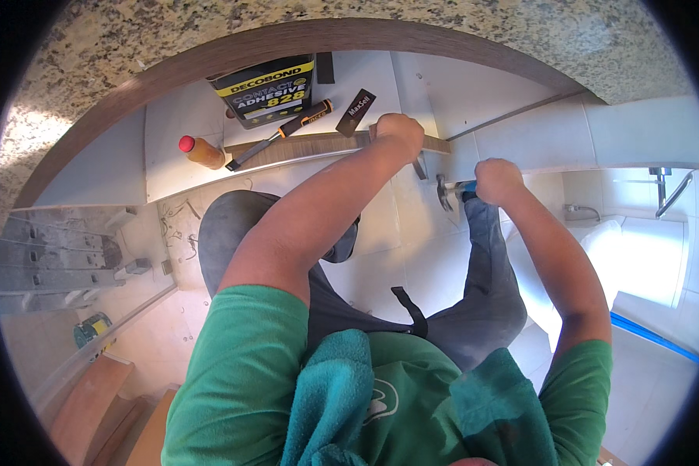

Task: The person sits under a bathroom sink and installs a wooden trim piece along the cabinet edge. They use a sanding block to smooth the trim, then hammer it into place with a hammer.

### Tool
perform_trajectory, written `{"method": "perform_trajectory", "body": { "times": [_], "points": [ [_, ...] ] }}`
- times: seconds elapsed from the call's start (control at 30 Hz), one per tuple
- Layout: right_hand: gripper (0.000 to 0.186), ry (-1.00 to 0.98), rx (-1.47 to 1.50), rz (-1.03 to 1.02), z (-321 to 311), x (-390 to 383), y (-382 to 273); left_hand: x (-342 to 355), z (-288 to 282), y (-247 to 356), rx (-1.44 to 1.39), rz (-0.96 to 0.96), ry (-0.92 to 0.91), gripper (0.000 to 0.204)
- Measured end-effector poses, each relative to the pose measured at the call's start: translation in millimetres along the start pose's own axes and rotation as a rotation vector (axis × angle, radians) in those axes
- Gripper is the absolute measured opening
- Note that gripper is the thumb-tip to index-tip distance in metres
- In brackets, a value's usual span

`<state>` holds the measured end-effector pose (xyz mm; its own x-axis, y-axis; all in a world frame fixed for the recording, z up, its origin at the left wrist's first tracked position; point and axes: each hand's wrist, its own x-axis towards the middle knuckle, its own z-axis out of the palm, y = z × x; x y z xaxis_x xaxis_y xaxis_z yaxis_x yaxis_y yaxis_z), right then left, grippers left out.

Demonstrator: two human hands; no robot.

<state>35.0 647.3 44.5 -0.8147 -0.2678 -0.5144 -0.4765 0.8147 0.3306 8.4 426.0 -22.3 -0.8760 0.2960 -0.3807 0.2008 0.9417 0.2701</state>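
Note:
My right hand is closed around the blue handle of a claw hammer, whose metal head points left above the floor. My left hand is a closed fist at the front edge of the cabinet's bottom board. Below that fist a short dark flat piece sticks out. Whether the fist holds it is hidden. On the board, left of my left hand, lie a small dark strip and a chisel with an orange and black handle.
A black and yellow adhesive can stands inside the cabinet, and a red-capped bottle at its left. Overhead runs a granite counter. A white toilet is at right, a ladder at far left, a green tin below it.

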Motion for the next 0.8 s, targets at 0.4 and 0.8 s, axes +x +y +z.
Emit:
{"method": "perform_trajectory", "body": {
  "times": [0.4, 0.8],
  "points": [
    [0.020, -0.117, 0.183, 0.084, 14, -57, 3, -9, -20, 2, 0.045, 0.034, 0.004, 0.027],
    [0.026, -0.025, 0.360, 0.186, 30, -78, 28, -22, -37, 21, 0.142, 0.044, 0.042, 0.026]
  ]
}}
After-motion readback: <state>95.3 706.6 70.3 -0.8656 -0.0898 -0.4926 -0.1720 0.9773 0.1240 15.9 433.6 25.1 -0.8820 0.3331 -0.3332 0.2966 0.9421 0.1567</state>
